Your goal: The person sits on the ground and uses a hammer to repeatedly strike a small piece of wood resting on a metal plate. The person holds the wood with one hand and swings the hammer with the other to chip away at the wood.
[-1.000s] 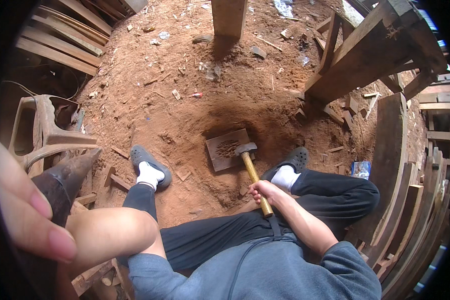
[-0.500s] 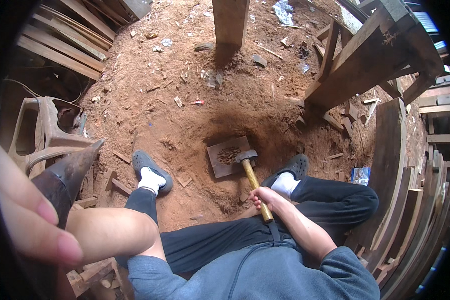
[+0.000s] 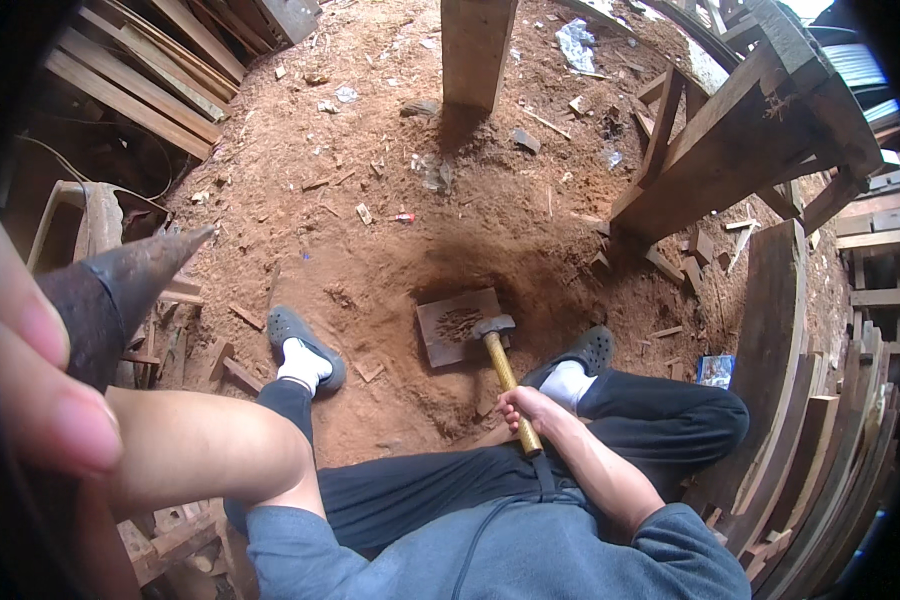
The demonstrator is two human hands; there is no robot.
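Raised close to the camera at the left edge, my left hand point(image 3: 45, 390) pinches a dark, worn spike point(image 3: 120, 290) between its fingers. The spike tapers to a sharp point aimed right, with a seam around its body; its rear end is hidden. My right hand point(image 3: 527, 408) is wrapped around the yellow handle of a hammer point(image 3: 505, 370) in front of my lap. The hammer's metal head is at the right side of a flat wooden block point(image 3: 435, 325), whose middle is chipped and gouged. This block sits in a hollow in the ground between my feet.
A brown plastic chair point(image 3: 95, 215) stands at the left below stacked planks point(image 3: 135, 85). A wooden post point(image 3: 475, 60) rises ahead, and a heavy timber frame point(image 3: 720, 140) stands at the right. Long boards point(image 3: 770, 350) lean near my right knee. Wood scraps litter the reddish dirt.
My left hand and the spike have shifted slightly closer to the left edge, and the spike's point sits higher. The whole view has tilted a little. The right hand keeps its hold on the hammer.
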